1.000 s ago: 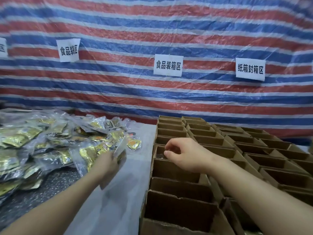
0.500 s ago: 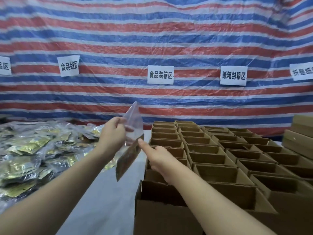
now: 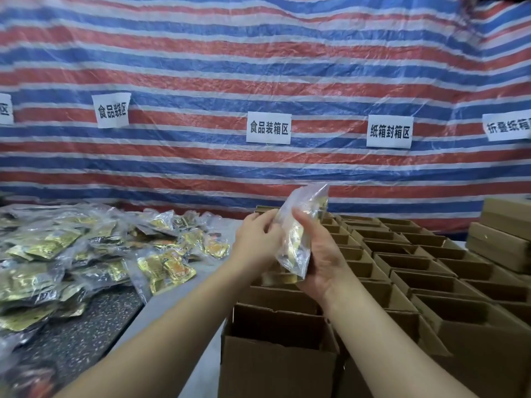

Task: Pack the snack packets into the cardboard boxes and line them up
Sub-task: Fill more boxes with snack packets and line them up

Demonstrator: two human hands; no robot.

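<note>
- Both hands hold one snack packet [image 3: 298, 234] upright in the air, above the near end of the box rows: the right hand [image 3: 321, 254] has its palm behind the packet with the thumb curled over the front, and the left hand [image 3: 255, 242] pinches its left edge.
- That packet is a clear bag with gold wrappers inside, its top tilted up and to the right, touching no box.
- Beneath it, the open cardboard boxes [image 3: 402, 271] stand in tight rows running toward the striped tarp [image 3: 258, 67]; those whose insides show look unfilled.
- To the left, the pile of packets [image 3: 86, 254] lies loose on the table [image 3: 184, 326].
- The step in hand looks like squaring the packet up before it goes in.
- Next, I judge, it must be turned narrow-edge down and lowered into an open box without snagging the flaps.
</note>
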